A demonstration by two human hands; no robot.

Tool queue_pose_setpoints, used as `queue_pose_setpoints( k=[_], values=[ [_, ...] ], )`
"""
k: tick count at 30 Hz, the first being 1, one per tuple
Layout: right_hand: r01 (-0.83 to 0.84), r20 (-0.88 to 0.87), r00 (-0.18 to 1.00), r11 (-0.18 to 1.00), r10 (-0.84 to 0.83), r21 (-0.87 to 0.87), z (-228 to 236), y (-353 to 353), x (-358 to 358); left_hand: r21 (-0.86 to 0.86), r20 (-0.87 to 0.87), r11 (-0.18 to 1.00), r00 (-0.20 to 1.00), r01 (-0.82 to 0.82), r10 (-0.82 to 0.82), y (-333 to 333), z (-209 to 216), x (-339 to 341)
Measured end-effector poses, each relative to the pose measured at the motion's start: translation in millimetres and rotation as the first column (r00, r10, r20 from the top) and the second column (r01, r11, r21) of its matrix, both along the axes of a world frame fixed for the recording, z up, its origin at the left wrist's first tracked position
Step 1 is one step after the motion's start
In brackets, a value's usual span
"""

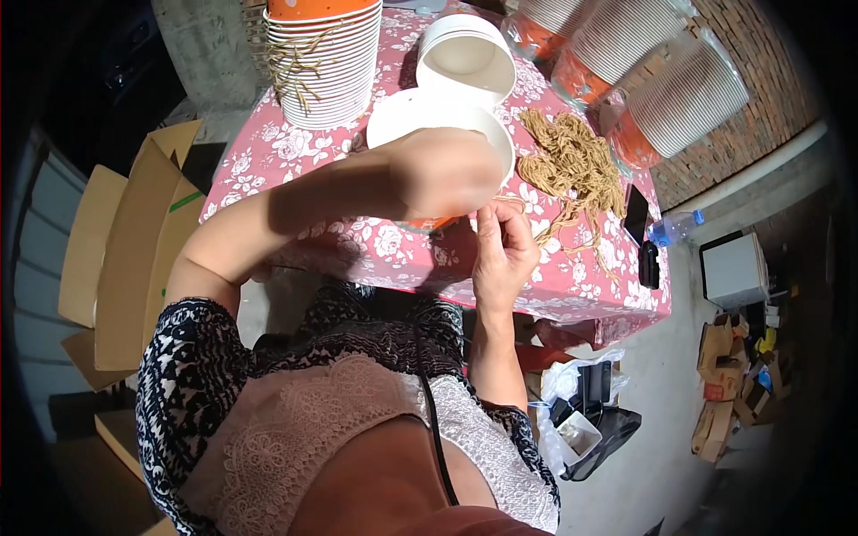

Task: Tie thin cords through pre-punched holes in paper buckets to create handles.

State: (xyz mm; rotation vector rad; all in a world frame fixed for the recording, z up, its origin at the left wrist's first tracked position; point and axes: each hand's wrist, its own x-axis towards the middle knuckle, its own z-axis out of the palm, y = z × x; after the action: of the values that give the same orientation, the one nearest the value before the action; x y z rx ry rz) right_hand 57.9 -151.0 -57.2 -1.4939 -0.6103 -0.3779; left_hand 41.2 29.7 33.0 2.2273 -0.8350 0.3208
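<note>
A blurred left hand [450, 174], its grip impossible to tell, crosses a white-lined bucket [393, 118], the right hand [507, 239] pinches thin cord [511, 198], and a bucket stack [356, 76] sits nested

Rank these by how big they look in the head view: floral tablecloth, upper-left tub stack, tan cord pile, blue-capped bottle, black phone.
1. Floral tablecloth
2. Upper-left tub stack
3. Tan cord pile
Blue-capped bottle and black phone look too alike to rank.
</note>
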Motion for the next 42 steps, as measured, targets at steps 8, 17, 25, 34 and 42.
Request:
queue_pose_setpoints(
  k=[8,17,25,34,42],
  values=[
    [-0.117,-0.225,0.958,0.959,0.177,0.257,-3.3,3.6,-1.8,0.231,0.374,0.972,0.926,-0.034,-0.057,-6.3,-15.1,4.0],
    [-0.151,-0.332,0.898,0.912,0.288,0.382,3.9,-0.2,-5.1,0.273,0.567,0.95,0.823,-0.152,-0.031,-15.1,-21.5,6.0],
    [-0.1,-0.217,0.952,0.887,0.217,0.45,-5.5,-1.5,-5.0,0.105,0.377,0.993,0.926,-0.044,0.001,-12.7,-18.2,8.7],
    [-0.185,-0.425,0.819,0.879,0.385,0.44,14.9,-1.3,0.6,0.105,0.23,0.994,0.973,-0.011,-0.013,-9.4,-14.8,9.0],
    [-0.083,-0.419,0.879,0.938,0.229,0.337,13.4,2.4,5.0,0.022,0.122,0.996,0.989,-0.082,0.079,-11.1,-5.1,3.3]
  ],
)
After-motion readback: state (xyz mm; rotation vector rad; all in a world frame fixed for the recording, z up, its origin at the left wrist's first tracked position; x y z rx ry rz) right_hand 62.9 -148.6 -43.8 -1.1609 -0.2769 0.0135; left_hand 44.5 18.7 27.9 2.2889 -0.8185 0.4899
